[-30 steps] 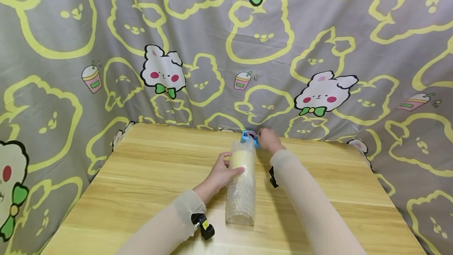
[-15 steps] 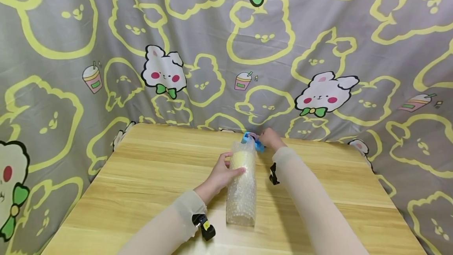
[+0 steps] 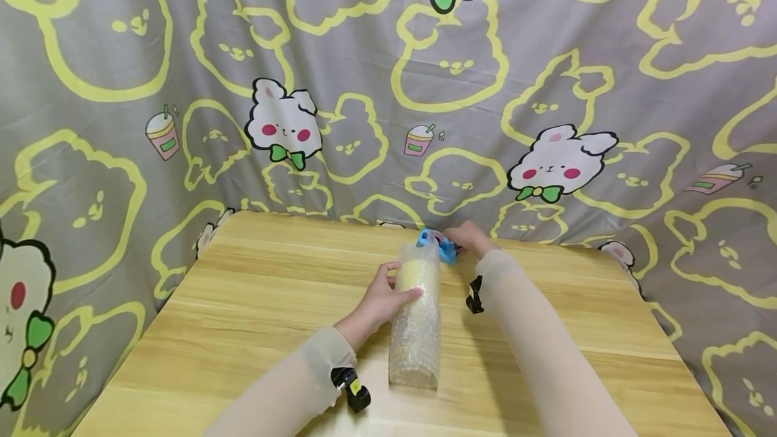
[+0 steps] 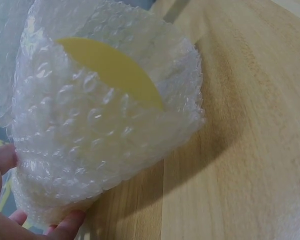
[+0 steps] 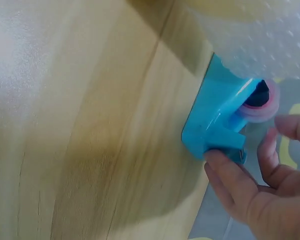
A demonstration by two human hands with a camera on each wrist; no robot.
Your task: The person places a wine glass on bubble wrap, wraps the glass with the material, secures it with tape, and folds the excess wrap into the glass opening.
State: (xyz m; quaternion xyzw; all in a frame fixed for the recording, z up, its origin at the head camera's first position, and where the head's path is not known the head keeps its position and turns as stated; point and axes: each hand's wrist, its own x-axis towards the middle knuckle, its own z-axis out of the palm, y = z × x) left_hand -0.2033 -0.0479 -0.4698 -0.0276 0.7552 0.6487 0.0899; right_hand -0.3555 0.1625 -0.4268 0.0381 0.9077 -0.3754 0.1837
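In the head view, a bubble-wrapped roll (image 3: pixel 415 329) lies on the table, with something yellow (image 4: pixel 112 65) showing through its open end in the left wrist view. My left hand (image 3: pixel 381 299) holds it from the left side, thumb over the top. Beyond its far end is a blue tape dispenser (image 5: pixel 212 115) with a pinkish tape roll (image 5: pixel 262 107). My right hand (image 5: pixel 262 190) grips the dispenser's cutter end with its fingers. Thumb and another fingertip come close together beside the roll; whether tape lies between them is unclear.
The wooden table (image 3: pixel 255 329) ends just behind the dispenser. A grey curtain (image 3: pixel 358 52) with yellow outlines and rabbit prints hangs along the back and both sides. Each wrist wears a black strap (image 3: pixel 351 388).
My right hand has shifted slightly to the right, and the tape dispenser has moved a little toward me and to the right. My left hand keeps its hold on the wrapped roll.
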